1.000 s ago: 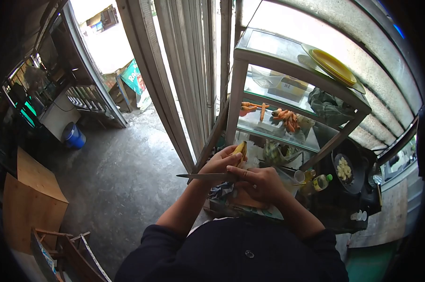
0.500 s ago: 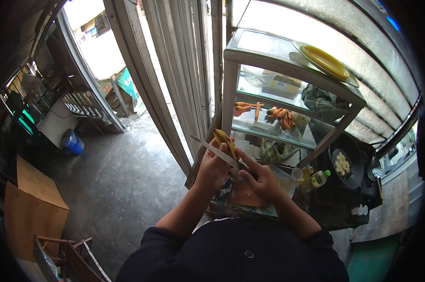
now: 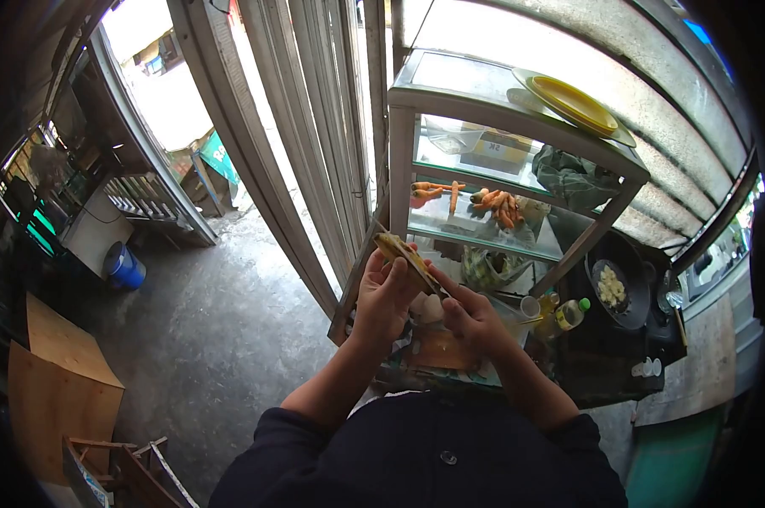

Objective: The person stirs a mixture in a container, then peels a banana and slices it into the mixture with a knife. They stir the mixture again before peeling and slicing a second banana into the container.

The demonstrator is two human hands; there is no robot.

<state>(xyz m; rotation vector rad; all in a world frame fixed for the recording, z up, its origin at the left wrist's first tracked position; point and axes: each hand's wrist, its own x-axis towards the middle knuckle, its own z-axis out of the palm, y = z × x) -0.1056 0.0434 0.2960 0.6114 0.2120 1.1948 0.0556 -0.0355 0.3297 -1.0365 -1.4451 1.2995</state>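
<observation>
A yellow-brown banana (image 3: 393,244) is in my left hand (image 3: 384,296), its tip pointing up and away from me. My right hand (image 3: 471,317) is closed on the handle of a knife (image 3: 425,276), whose blade lies along the banana. Both hands are nearly together in front of the glass cabinet. Beneath them is a brown cutting board (image 3: 443,349) on the counter. Orange carrots (image 3: 499,207) rest on a cabinet shelf.
A black pan (image 3: 617,288) with pale pieces stands at right, near a green-capped bottle (image 3: 572,314) and a small cup (image 3: 530,306). Yellow plates (image 3: 575,103) top the cabinet (image 3: 404,135). A blue bucket (image 3: 126,267) is on the floor at left.
The knife blade has turned and now lies closer along the banana. The cabinet and counter appear slightly farther left in view.
</observation>
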